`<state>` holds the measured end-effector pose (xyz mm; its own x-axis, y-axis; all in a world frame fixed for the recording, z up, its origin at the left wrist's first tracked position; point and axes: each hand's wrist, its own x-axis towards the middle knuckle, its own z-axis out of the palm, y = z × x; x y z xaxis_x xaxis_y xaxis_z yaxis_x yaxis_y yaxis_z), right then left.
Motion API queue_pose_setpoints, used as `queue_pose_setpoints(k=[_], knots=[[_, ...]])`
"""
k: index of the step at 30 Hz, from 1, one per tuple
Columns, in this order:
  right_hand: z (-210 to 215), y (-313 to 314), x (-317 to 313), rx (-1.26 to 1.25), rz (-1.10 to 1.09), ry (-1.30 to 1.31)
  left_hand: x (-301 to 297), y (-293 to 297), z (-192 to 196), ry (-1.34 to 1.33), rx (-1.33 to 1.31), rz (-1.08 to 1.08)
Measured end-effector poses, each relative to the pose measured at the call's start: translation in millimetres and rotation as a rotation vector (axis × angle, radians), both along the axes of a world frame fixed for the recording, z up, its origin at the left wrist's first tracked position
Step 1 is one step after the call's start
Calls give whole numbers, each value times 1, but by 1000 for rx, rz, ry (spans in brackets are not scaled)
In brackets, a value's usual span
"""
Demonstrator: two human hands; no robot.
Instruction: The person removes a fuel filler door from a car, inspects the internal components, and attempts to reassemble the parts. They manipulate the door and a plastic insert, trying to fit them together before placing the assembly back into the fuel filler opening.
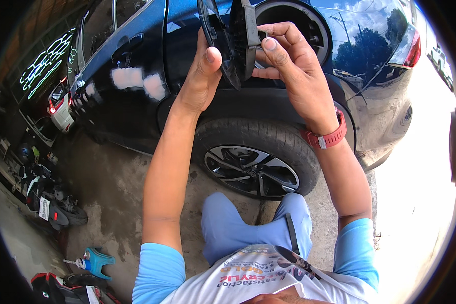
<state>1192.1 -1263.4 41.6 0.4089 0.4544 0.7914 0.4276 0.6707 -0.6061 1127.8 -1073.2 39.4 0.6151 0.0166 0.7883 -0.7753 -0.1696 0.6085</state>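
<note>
A dark, glossy fuel filler flap (pixel 215 40) stands edge-on at the top, with a black plastic backing piece (pixel 247 40) on its right. My left hand (pixel 201 76) holds the flap from the left, its thumb showing and its other fingers mostly hidden behind it. From the right, my right hand (pixel 294 61) pinches a small black tab (pixel 261 36) at the backing's edge between thumb and fingertips. Behind that hand is the round filler recess (pixel 316 30) in the dark blue car's side. A red watch (pixel 328 137) circles my right wrist.
The car's rear wheel (pixel 253 169) is just below my hands, in front of my knees. Pale patches (pixel 129 78) mark the door at left. Motorcycles (pixel 58 202) and a turquoise object (pixel 99 262) are at lower left; a white car (pixel 62 112) stands farther back.
</note>
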Motion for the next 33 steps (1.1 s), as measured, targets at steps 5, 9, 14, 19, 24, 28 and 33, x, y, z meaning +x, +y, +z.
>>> queue_pose_setpoints(k=[5,9,14,19,24,28,33], knots=[[3,-5,-2,-8,4,5,-2,5,5,132,91,43],[2,-4,2,-17,17,-4,-4,0,11,120,142,115],[2,-3,1,-23,11,17,-8,-9,18,70,186,124],[3,-3,-4,-30,-12,0,-6,-8,18,39,253,182],[2,0,-8,-24,-23,-18,0,-6,12,46,195,169],[4,1,-10,-4,-71,-44,-1,-8,11,132,196,84],[1,7,-12,28,-99,-37,8,3,1,191,191,13]])
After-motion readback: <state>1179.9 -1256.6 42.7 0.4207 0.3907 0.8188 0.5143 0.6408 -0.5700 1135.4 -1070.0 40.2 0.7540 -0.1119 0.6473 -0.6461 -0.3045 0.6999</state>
